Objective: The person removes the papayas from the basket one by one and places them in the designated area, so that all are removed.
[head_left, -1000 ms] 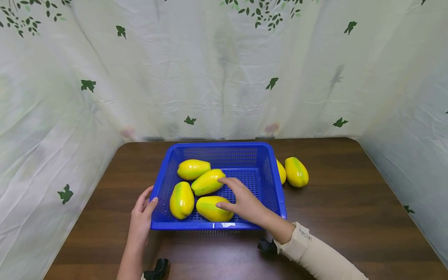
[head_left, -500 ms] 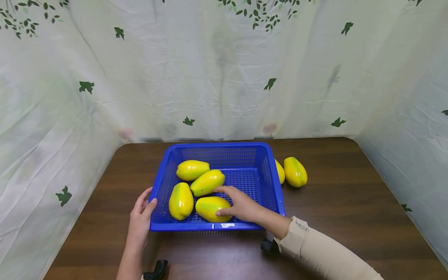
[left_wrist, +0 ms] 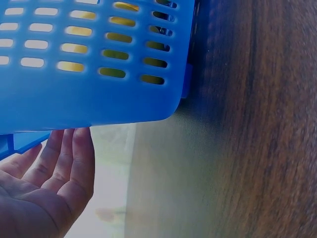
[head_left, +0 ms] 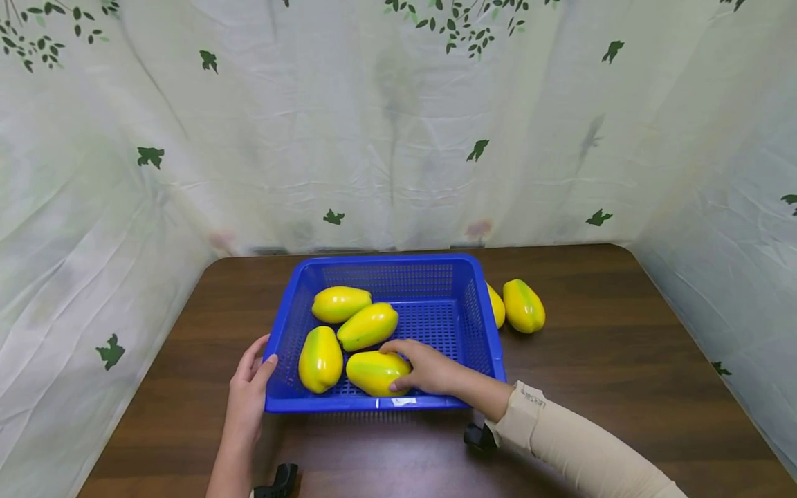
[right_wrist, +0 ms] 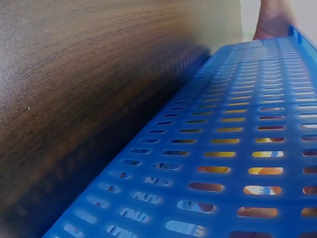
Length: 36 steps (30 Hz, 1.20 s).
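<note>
A blue plastic basket (head_left: pixel 386 260) sits on the table with several yellow papayas inside, mostly toward its left. My left hand (head_left: pixel 249 384) holds the basket's left side, thumb at the rim and fingers outside; the left wrist view shows these fingers (left_wrist: pixel 74 163) against the wall. Inside the basket, my right hand (head_left: pixel 429 371) grips the right end of the front papaya (head_left: pixel 372 373), its thumb on the near side. Close by lie a left papaya (head_left: pixel 320 361), a middle papaya (head_left: pixel 369 326) and a back papaya (head_left: pixel 341 304). The basket wall (right_wrist: pixel 218 139) hides most of the right hand in its wrist view.
Outside the basket, to its right, a papaya (head_left: pixel 524 306) lies on the brown wooden table (head_left: pixel 598 373). Another papaya (head_left: pixel 496 306) beside it is partly hidden by the basket. A pale leaf-printed cloth (head_left: pixel 349 138) hangs behind the table and along its sides.
My right hand has come down and toward me, from above the middle papaya to the front papaya, and its fingers have closed around that end. The left hand stays at the basket.
</note>
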{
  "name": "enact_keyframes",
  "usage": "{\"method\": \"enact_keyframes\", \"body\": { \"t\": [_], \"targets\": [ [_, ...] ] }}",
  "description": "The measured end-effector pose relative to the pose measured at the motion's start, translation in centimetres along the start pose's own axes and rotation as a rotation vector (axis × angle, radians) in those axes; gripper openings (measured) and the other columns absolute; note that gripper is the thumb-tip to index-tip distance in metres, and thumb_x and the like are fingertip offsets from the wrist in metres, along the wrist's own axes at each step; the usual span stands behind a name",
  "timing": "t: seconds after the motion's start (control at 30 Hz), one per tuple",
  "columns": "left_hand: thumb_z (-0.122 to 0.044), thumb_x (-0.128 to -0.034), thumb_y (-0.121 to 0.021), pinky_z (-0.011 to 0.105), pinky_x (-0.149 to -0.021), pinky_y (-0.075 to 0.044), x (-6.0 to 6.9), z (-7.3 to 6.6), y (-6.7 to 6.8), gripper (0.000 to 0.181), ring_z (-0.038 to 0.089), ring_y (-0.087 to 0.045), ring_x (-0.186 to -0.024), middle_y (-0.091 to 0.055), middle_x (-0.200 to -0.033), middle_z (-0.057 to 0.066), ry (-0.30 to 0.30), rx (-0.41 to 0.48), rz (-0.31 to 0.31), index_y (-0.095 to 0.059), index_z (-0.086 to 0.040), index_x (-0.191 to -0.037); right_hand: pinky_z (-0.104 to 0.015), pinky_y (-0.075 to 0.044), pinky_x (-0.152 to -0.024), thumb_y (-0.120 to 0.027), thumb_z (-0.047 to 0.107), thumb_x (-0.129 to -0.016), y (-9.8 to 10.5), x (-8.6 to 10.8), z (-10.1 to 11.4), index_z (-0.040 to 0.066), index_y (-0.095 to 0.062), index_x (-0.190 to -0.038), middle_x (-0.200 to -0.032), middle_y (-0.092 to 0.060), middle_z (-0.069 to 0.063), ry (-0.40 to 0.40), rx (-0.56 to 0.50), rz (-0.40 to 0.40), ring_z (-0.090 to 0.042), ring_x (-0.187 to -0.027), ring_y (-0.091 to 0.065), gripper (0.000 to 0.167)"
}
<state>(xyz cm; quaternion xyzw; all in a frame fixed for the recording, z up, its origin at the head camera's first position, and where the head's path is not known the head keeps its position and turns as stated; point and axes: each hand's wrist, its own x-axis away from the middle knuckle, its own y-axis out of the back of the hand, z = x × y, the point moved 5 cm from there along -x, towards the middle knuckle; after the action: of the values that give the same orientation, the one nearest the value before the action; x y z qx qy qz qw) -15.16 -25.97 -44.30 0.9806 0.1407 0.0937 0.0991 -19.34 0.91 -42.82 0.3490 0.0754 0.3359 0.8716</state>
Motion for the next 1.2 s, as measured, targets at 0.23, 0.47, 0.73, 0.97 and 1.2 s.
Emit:
{"method": "enact_keyframes", "body": {
  "t": [0.23, 0.47, 0.73, 0.97, 1.2],
  "targets": [
    [-0.038, -0.0931, -0.044, 0.023, -0.068, -0.049, -0.1, 0.0, 0.0, 0.048, 0.012, -0.055, -0.082, -0.045, -0.116, 0.014, 0.003, 0.007, -0.002, -0.034, -0.021, -0.137, -0.038, -0.036, -0.091, -0.072, 0.016, -0.077, 0.3, 0.2, 0.1, 0.012, -0.050, -0.124, -0.124, -0.048, -0.008, 0.021, -0.010, -0.009, -0.022, -0.112, -0.044, 0.052],
    [-0.040, -0.0931, -0.043, 0.021, -0.070, -0.047, 0.1, 0.0, 0.1, 0.049, 0.013, -0.054, -0.086, -0.044, -0.120, 0.013, 0.010, -0.010, 0.002, -0.033, -0.022, -0.137, -0.036, -0.040, -0.088, -0.071, 0.016, -0.078, 0.9, 0.6, 0.4, 0.012, -0.050, -0.125, -0.125, -0.048, -0.005, 0.060, -0.102, -0.036, -0.020, -0.108, -0.046, 0.052],
    [-0.040, -0.0933, -0.042, 0.021, -0.070, -0.047, 0.1, -0.2, 0.0, 0.049, 0.014, -0.053, -0.087, -0.044, -0.121, 0.013, 0.012, -0.021, 0.000, -0.032, -0.022, -0.138, -0.035, -0.044, -0.082, -0.071, 0.015, -0.078, 1.4, 1.0, 0.6, 0.014, -0.049, -0.127, -0.122, -0.046, -0.004, 0.106, -0.252, -0.077, -0.021, -0.101, -0.047, 0.053],
    [-0.038, -0.0938, -0.042, 0.021, -0.070, -0.047, 0.1, -0.2, 0.0, 0.048, 0.014, -0.054, -0.085, -0.044, -0.119, 0.014, 0.005, -0.012, 0.005, -0.032, -0.021, -0.138, -0.031, -0.047, -0.077, -0.071, 0.013, -0.078, 2.1, 1.2, 0.8, 0.014, -0.048, -0.127, -0.123, -0.044, -0.005, 0.139, -0.395, -0.141, -0.023, -0.096, -0.048, 0.054],
    [-0.038, -0.0936, -0.043, 0.021, -0.070, -0.048, 0.0, -0.1, 0.0, 0.048, 0.014, -0.054, -0.085, -0.045, -0.117, 0.013, 0.010, -0.013, -0.002, -0.033, -0.022, -0.137, -0.035, -0.046, -0.082, -0.069, 0.010, -0.079, 3.0, 1.6, 1.1, 0.015, -0.046, -0.130, -0.131, -0.039, -0.006, 0.147, -0.491, -0.176, -0.028, -0.102, -0.048, 0.056]
  ]
}}
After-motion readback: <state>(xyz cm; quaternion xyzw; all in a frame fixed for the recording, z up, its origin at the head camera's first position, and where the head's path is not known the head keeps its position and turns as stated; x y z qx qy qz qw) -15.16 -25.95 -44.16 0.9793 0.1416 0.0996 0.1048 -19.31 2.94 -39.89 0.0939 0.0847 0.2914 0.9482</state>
